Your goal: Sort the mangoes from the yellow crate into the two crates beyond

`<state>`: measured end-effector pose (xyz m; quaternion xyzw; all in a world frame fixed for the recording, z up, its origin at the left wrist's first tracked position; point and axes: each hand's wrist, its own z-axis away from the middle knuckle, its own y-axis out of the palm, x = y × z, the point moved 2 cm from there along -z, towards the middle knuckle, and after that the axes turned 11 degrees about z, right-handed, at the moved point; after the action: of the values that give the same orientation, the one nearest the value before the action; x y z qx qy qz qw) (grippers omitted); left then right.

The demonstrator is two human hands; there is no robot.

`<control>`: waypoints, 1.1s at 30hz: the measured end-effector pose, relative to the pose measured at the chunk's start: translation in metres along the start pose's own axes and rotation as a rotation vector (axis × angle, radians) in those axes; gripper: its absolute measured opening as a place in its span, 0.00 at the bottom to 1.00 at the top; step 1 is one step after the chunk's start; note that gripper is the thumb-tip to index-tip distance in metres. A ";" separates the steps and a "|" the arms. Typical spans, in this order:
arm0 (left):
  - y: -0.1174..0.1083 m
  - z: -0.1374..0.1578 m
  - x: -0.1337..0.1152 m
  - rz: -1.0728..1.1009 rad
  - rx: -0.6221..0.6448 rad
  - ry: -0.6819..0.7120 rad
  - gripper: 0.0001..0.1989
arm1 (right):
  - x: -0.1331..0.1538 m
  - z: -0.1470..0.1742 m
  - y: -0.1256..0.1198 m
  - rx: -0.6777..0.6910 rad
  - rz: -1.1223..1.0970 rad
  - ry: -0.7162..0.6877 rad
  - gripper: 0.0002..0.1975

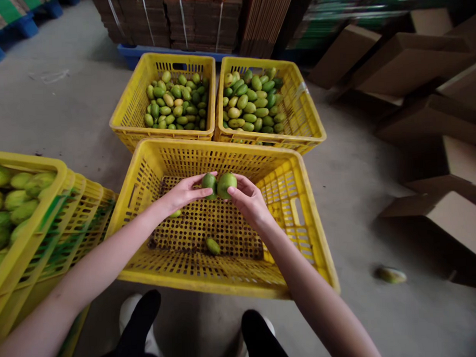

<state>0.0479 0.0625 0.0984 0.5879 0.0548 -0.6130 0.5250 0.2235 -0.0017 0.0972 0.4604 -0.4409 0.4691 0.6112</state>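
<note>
- Near crate [226,283]: yellow, almost bare; one small green mango [213,246] lies on its perforated floor toward the near edge.
- Left hand [184,193]: fingers closed around a green mango [209,182], thumb over its top, held above the crate's middle.
- Right hand [248,199]: fingertips pinch a second, rounder mango [226,184]; the two fruits touch side by side.
- Left stack [47,206]: nested crates, the top one filled with pale green mangoes.
- Far crates [162,129]: two, holding green-yellow mangoes.
- Floor, right: a lone mango [390,275] near cardboard boxes [413,63].

Both hands hold green mangoes [221,185], apparently touching, above a yellow crate [318,238].
</note>
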 end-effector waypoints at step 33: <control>-0.001 -0.001 0.005 0.040 -0.229 -0.027 0.13 | -0.006 0.003 0.005 -0.008 0.047 0.038 0.19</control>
<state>0.0493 0.0612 0.0940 0.5169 0.1056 -0.6000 0.6014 0.2170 -0.0048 0.0927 0.4383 -0.4419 0.4902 0.6101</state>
